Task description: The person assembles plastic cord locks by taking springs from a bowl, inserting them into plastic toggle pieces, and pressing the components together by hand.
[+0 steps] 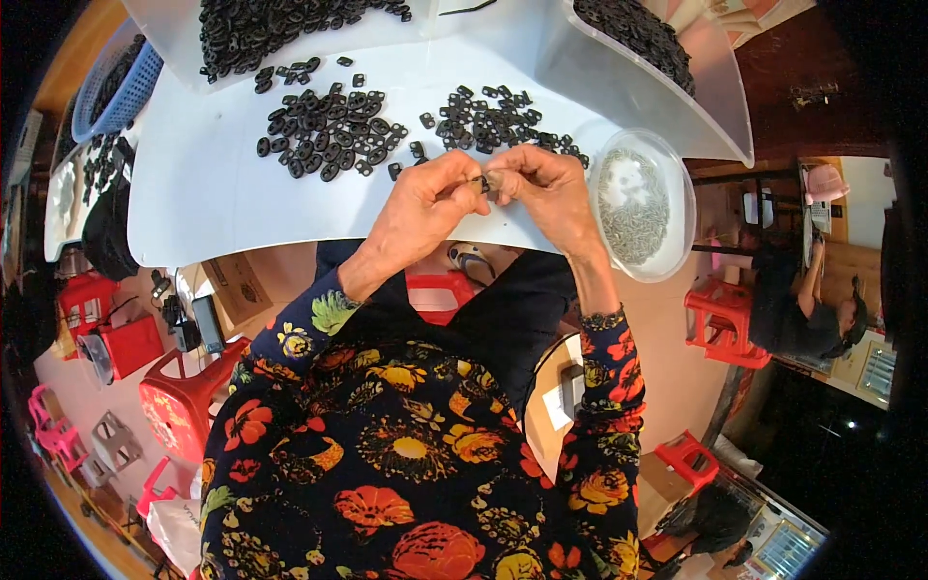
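Note:
My left hand point(428, 205) and my right hand point(553, 196) meet above the white table's point(203, 193) near edge. Their thumbs and forefingers pinch a small black plastic piece point(485, 183) between them, mostly covered by the fingertips. Beyond my left hand lies a loose pile of oval black plastic pieces with two holes point(329, 135). Behind the fingertips spreads another pile of smaller black plastic pieces point(483, 118). Beside my right hand stands a clear plastic tub point(683, 208) holding many thin silvery metal pieces, perhaps springs point(633, 217).
Two translucent bins hold black parts: one at the back point(464, 48), one at the back right point(715, 121). A blue basket point(145, 82) stands far left. Red stools point(184, 401) surround the table. One person point(812, 309) sits at right, another point(715, 517) at lower right.

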`<control>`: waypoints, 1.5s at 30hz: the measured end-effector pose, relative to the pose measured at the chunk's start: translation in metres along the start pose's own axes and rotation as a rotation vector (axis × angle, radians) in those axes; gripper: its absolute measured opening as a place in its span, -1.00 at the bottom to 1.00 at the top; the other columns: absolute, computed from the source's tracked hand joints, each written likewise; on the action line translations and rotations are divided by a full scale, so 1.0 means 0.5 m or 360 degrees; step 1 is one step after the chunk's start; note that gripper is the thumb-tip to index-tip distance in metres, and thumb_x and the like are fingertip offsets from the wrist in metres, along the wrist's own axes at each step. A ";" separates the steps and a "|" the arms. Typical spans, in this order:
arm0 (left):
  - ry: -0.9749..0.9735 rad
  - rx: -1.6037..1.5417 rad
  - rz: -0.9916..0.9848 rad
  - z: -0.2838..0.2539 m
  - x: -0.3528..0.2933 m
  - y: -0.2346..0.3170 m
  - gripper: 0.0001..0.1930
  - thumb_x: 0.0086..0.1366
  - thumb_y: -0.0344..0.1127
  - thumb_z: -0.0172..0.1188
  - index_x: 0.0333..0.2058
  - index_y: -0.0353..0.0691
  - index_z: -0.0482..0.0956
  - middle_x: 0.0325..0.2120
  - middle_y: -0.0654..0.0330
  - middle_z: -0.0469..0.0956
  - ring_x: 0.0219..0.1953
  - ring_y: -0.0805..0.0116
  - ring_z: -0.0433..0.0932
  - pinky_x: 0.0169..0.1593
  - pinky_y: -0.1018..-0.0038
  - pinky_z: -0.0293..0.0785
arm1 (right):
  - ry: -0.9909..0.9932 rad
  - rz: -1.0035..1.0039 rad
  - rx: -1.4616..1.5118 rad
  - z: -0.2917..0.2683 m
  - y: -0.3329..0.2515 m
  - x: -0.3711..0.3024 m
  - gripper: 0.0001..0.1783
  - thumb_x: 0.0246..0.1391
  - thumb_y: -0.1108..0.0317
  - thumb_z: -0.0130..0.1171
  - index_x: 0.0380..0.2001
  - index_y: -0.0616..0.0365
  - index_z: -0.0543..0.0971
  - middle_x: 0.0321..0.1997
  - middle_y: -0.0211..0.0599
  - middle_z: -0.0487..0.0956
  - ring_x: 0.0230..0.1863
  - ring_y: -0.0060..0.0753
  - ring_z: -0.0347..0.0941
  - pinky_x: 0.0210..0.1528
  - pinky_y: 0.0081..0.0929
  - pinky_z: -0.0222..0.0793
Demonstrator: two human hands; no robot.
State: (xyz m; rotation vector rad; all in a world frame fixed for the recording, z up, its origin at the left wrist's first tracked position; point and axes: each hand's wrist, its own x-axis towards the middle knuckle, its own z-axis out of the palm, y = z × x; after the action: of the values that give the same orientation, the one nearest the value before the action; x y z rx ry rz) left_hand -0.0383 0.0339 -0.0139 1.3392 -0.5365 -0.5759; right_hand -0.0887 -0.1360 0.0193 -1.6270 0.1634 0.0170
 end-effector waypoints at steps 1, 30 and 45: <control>-0.0012 0.0006 -0.0028 -0.001 0.000 -0.001 -0.92 0.24 -0.49 -0.06 -0.36 -0.31 0.42 -0.51 0.28 0.53 -0.42 0.64 0.43 -0.37 0.64 0.35 | 0.0019 0.0002 -0.0005 0.002 0.000 0.002 -0.94 0.05 0.50 0.17 -0.45 0.27 0.57 -0.55 -0.51 0.52 -0.52 -0.76 0.32 -0.45 -0.71 0.28; 0.0381 -0.0006 0.0119 0.014 -0.006 -0.005 -0.94 0.23 -0.48 0.00 -0.32 -0.31 0.40 -0.53 0.26 0.53 -0.44 0.64 0.42 -0.37 0.65 0.36 | 0.0387 -0.0169 -0.0035 0.075 0.018 0.006 -0.88 0.12 0.41 0.15 -0.44 0.24 0.55 -0.59 -0.54 0.47 -0.55 -0.80 0.27 -0.50 -0.76 0.20; 0.0322 -0.0246 0.0100 0.017 -0.002 0.012 -0.95 0.23 -0.55 -0.04 -0.33 -0.36 0.39 -0.50 0.24 0.52 -0.39 0.56 0.49 -0.27 0.60 0.43 | 0.0294 -0.0155 0.0067 0.059 0.021 0.010 -0.90 0.08 0.42 0.20 -0.44 0.22 0.57 -0.53 -0.56 0.51 -0.53 -0.78 0.28 -0.48 -0.76 0.22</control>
State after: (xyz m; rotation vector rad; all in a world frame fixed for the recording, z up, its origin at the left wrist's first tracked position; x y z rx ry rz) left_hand -0.0441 0.0292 -0.0065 1.2130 -0.3600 -0.4163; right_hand -0.0824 -0.1076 0.0064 -1.5922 0.2249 -0.2108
